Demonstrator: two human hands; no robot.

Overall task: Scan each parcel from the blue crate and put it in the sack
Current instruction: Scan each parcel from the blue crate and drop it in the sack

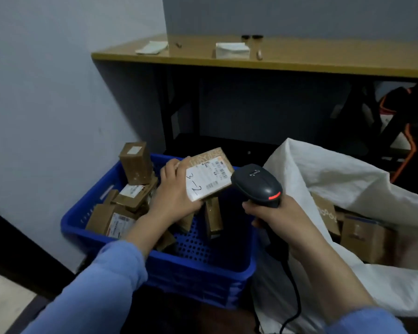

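Parcel [209,177] is at frame ctr, held above the blue crate [198,265], w/ its white label [203,183] facing up and handwritten marks on it. Left hand [176,191] is clamped on the parcel's left end, fingers curled over the far edge. Right hand [270,213] is wrapped round the handle of the scanner [258,184]. The scanner's head sits just beside the parcel's right edge, red light on, cable running to btm of frame. Looks like the scan step, w/ the drop into the sack to follow.

Handling, judged by look: a small brown card box, held up by one end in one hand w/o sagging, so prob. light and stiff. Bare card should give decent friction, and the label looks like the slicker part, so fingers go better on the card edges. Corners could crush if squeezed hard. Contents unknown, so treat as maybe fragile. Best hold is across the short end, keeping the barcodes uncovered.

Sack [336,169] is white, woven and soft, mouth open at right of frame just beside the crate, w/ boxes [362,239] inside. Its rim may fold inward, so lower the parcel well past it. Other parcels [130,196] lie jumbled in the crate's left half, one upright at the far-left corner. The wooden surface [299,61] across top of frame isn't involved.
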